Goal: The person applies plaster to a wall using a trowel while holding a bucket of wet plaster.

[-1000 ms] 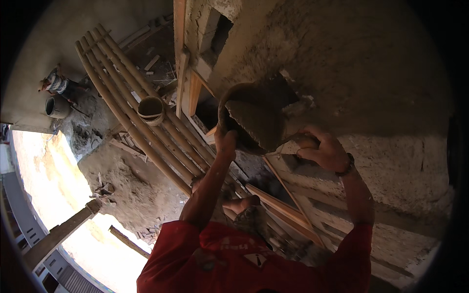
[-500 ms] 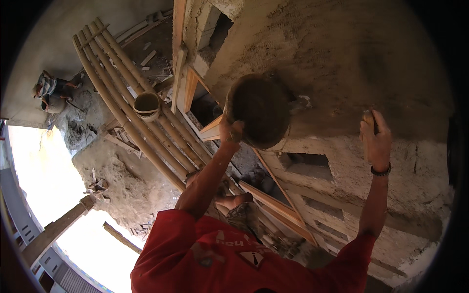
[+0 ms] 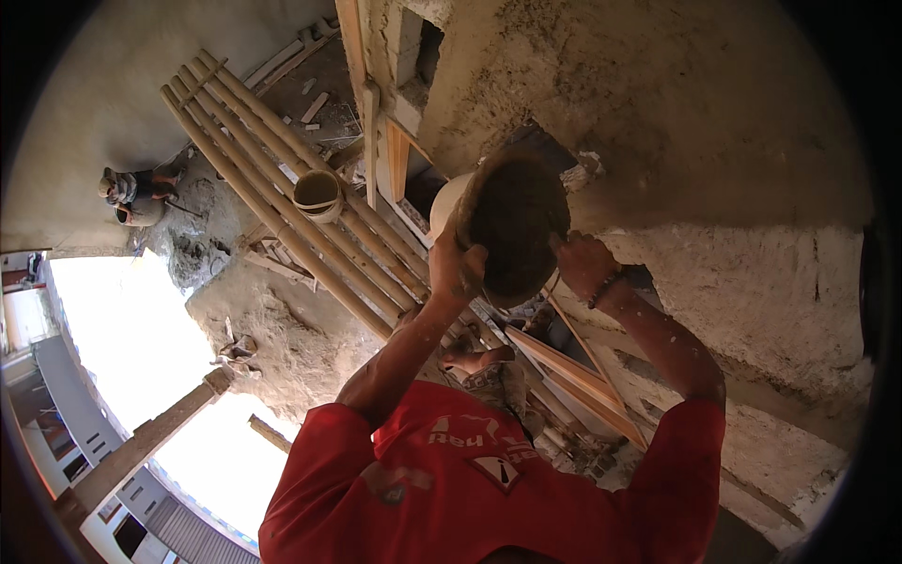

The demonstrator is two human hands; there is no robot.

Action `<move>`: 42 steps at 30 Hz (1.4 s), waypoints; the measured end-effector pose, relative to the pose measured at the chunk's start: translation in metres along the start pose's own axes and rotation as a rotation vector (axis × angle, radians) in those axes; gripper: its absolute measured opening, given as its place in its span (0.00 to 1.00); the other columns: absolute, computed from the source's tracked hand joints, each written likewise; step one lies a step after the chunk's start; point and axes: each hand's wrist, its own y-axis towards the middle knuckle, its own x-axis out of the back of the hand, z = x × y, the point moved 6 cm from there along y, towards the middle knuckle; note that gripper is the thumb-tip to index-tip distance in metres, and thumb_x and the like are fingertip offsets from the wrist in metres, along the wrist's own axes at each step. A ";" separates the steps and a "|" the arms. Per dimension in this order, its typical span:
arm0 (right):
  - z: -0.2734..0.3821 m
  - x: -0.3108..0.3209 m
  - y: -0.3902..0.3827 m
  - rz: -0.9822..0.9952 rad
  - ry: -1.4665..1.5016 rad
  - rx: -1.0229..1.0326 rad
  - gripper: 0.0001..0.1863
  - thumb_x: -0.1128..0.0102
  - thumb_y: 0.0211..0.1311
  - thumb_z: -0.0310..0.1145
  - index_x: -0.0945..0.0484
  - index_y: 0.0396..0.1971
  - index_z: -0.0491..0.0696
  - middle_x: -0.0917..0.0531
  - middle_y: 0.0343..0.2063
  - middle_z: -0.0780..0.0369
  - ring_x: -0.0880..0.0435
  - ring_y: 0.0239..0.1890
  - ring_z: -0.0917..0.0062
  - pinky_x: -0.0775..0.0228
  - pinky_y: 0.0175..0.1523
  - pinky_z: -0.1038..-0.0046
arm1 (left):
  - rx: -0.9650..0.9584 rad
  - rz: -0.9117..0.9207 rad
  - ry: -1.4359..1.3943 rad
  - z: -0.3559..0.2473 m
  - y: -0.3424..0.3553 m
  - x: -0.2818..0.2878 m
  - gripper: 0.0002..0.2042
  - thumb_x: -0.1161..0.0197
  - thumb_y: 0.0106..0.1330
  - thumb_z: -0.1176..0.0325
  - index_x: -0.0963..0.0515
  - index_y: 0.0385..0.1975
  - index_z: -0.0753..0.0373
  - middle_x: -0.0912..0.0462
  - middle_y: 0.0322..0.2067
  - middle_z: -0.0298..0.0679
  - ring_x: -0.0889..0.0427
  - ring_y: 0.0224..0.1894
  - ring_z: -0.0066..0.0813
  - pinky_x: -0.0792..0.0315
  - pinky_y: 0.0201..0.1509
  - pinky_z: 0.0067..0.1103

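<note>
My left hand (image 3: 458, 268) is closed on the near left rim of a mortar-coated bucket (image 3: 447, 203), which tilts with its mouth toward me. Grey mortar coats the dark inside. At the bucket's right rim my right hand (image 3: 584, 263) has its fingers closed, reaching into the mouth. A trowel's wooden handle showed in that hand a moment earlier; the tool is now mostly hidden by the fingers and the shadow of the bucket. Just beyond is the wall (image 3: 676, 141), with damp, smoothed plaster above and rougher masonry lower down.
Bamboo poles (image 3: 272, 202) form a scaffold at the left, carrying a second bucket (image 3: 318, 195). Far below, another person (image 3: 127, 188) bends over a container. Wooden frames (image 3: 573, 381) and openings line the wall. A sand heap (image 3: 282, 329) lies on the ground.
My right hand has come left from the wall to the bucket's mouth. The bucket has tipped, showing more of its pale outer side. The view has shifted slightly.
</note>
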 end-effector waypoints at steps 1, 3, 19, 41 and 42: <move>0.004 -0.008 -0.005 -0.016 0.124 0.040 0.13 0.45 0.62 0.33 0.23 0.46 0.51 0.17 0.29 0.57 0.15 0.32 0.63 0.20 0.38 0.62 | 0.018 0.013 0.060 -0.011 -0.004 0.001 0.27 0.45 0.51 0.73 0.27 0.56 0.69 0.16 0.39 0.54 0.16 0.44 0.44 0.26 0.52 0.31; 0.009 -0.026 -0.016 -0.048 0.361 0.130 0.10 0.45 0.62 0.34 0.22 0.43 0.50 0.17 0.28 0.58 0.15 0.32 0.63 0.21 0.38 0.62 | 0.056 0.031 0.171 -0.028 -0.013 0.000 0.27 0.45 0.51 0.72 0.27 0.55 0.69 0.16 0.39 0.55 0.16 0.44 0.46 0.26 0.53 0.31; -0.026 0.019 -0.052 -0.289 0.719 -0.161 0.21 0.32 0.54 0.35 0.23 0.48 0.45 0.15 0.33 0.52 0.15 0.38 0.54 0.23 0.44 0.59 | 0.150 0.001 -0.495 0.010 0.002 -0.008 0.26 0.47 0.51 0.78 0.27 0.55 0.68 0.19 0.36 0.36 0.23 0.35 0.23 0.28 0.42 0.19; -0.155 0.145 -0.136 -0.469 0.757 -0.445 0.22 0.37 0.59 0.36 0.23 0.51 0.39 0.16 0.32 0.56 0.18 0.33 0.75 0.26 0.40 0.71 | 0.158 -0.071 -0.600 0.062 0.048 -0.064 0.25 0.44 0.51 0.81 0.27 0.54 0.67 0.18 0.40 0.38 0.20 0.39 0.28 0.25 0.44 0.21; -0.150 0.138 -0.141 -0.439 0.785 -0.439 0.22 0.37 0.59 0.36 0.23 0.51 0.39 0.16 0.33 0.55 0.17 0.34 0.73 0.25 0.42 0.70 | 0.184 -0.085 -0.613 0.060 0.048 -0.063 0.25 0.45 0.51 0.81 0.27 0.54 0.67 0.18 0.40 0.38 0.20 0.39 0.28 0.25 0.44 0.21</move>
